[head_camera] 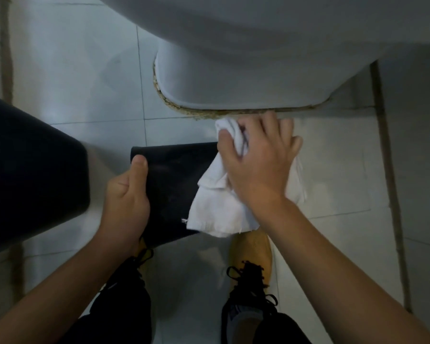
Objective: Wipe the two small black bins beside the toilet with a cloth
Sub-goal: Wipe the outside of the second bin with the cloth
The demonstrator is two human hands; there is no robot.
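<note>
Pale floor tiles (72,78) run under a toilet base (233,78) just beyond the right hand's (256,160) fingers (271,125). Those fingers curl around a white cloth (216,207) pressed on 1 black bin (174,175); the left hand (127,194) grips its opposite side, thumb on top. Pushing too hard could slip the bin free. A 2nd bin (30,165) stands left, shoes (251,281) below, crowding the space.

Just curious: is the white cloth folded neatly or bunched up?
Bunched up: the cloth hangs crumpled from the right hand against the bin.
</note>
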